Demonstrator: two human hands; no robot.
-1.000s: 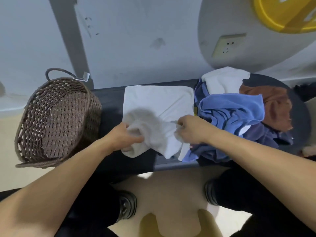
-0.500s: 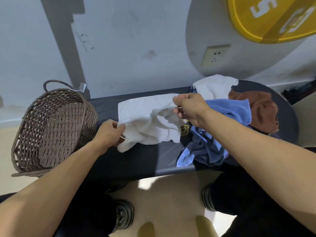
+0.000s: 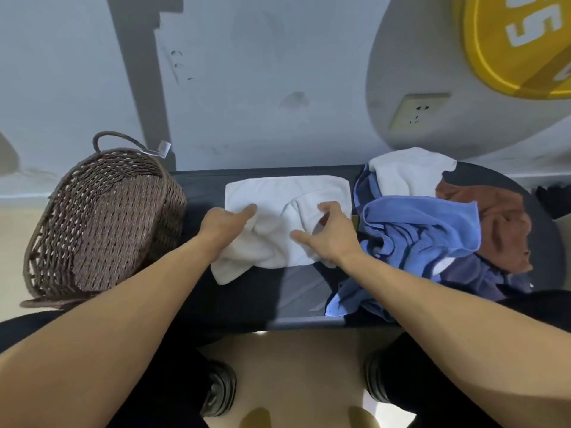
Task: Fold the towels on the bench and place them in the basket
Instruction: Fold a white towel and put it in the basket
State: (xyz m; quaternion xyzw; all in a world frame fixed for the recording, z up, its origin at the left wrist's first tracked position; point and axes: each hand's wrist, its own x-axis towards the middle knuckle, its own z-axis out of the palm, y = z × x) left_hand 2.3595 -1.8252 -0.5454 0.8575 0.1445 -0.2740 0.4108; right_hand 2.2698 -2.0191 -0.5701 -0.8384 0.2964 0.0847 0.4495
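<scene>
— what's behind the bench, from where you stand?
— you face a pale grey-blue wall, scuffed, with a dark smudge near its middle. a dark grey vertical strip runs down it on your left.
— and to your right?
— a big rounded grey column bulges out of the wall. it carries a cream wall socket low down and a yellow sign with white characters higher up, cut off by the edge.
— the floor?
— you look down on a beige floor, smooth, with a bright patch of light just under the bench's front edge. it also shows at far left, where it meets the wall.
</scene>
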